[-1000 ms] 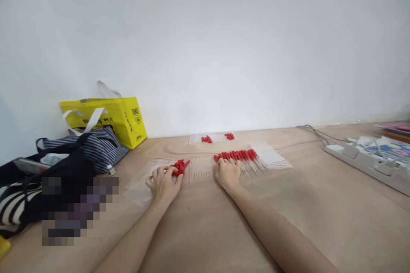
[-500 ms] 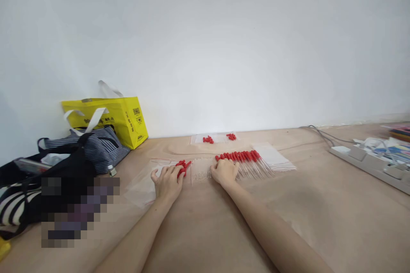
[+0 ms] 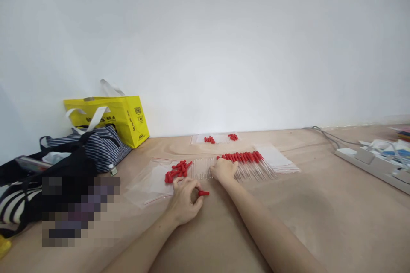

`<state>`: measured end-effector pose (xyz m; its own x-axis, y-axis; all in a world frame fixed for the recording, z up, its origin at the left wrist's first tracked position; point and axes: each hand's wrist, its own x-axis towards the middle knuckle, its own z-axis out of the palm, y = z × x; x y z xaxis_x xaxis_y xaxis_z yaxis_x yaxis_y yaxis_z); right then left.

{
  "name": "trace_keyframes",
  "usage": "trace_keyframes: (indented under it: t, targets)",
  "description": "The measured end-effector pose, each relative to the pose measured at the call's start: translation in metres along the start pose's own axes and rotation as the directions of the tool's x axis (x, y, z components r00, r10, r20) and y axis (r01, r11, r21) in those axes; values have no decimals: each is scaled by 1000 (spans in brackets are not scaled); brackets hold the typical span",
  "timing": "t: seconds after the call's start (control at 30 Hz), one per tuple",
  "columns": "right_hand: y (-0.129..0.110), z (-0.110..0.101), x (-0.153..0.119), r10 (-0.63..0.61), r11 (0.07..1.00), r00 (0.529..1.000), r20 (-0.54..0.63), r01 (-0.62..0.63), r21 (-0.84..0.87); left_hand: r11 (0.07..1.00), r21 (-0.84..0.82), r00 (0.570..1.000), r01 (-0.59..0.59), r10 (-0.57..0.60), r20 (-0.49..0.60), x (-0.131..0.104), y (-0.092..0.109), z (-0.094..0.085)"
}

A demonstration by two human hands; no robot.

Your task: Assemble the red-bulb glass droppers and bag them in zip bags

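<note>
Pinched between the thumb and forefinger of my left hand (image 3: 185,199) is a red rubber dropper bulb (image 3: 203,193), its narrow end pointing right. Behind that hand lies a pile of loose red bulbs (image 3: 179,169) on a clear plastic bag. My right hand (image 3: 225,169) rests with curled fingers at the right end of a row of bare glass tubes (image 3: 200,168); what its fingertips hold is hidden. Just right of it, several glass droppers with red bulbs (image 3: 245,157) lie side by side, tips toward me.
Flat plastic bags (image 3: 278,160) lie right of the droppers. Against the wall, another bag (image 3: 221,139) bears more red bulbs. A yellow bag (image 3: 128,121), striped bag (image 3: 104,147) and small bottle (image 3: 112,170) stand left. A power strip (image 3: 368,166) lies right.
My left hand has moved from the bulb pile toward me and to the right, bringing one red bulb with it. My right hand stays nearly in place.
</note>
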<state>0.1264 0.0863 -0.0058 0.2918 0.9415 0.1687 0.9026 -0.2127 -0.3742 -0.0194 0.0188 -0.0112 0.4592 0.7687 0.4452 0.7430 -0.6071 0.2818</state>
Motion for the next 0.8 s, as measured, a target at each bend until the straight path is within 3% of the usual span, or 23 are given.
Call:
trace_keyframes:
  t: [0.37, 0.47, 0.57, 0.6, 0.7, 0.8]
  targets:
    - [8, -6, -10, -103, 993, 987, -127, 108, 37, 998, 44, 996, -43, 40, 75, 3, -5, -2]
    - [26, -14, -21, -199, 976, 969, -144, 210, 63, 998, 60, 998, -37, 34, 43, 3, -4, 0]
    - [60, -20, -37, -345, 928, 931, -122, 357, 103, 999, 47, 1000, -10, 9, 15, 3, 2, 2]
    - [72, -22, -43, -403, 901, 907, -122, 417, 121, 999, 37, 1000, -9, 8, 17, 3, 4, 3]
    - [106, -23, -59, -638, 690, 722, -266, 690, 217, 999, 16, 999, -35, 34, 22, 3, 10, 6]
    - [120, -24, -70, -712, 609, 637, -295, 769, 193, 997, 21, 997, -80, 80, 3, 2, 13, 8]
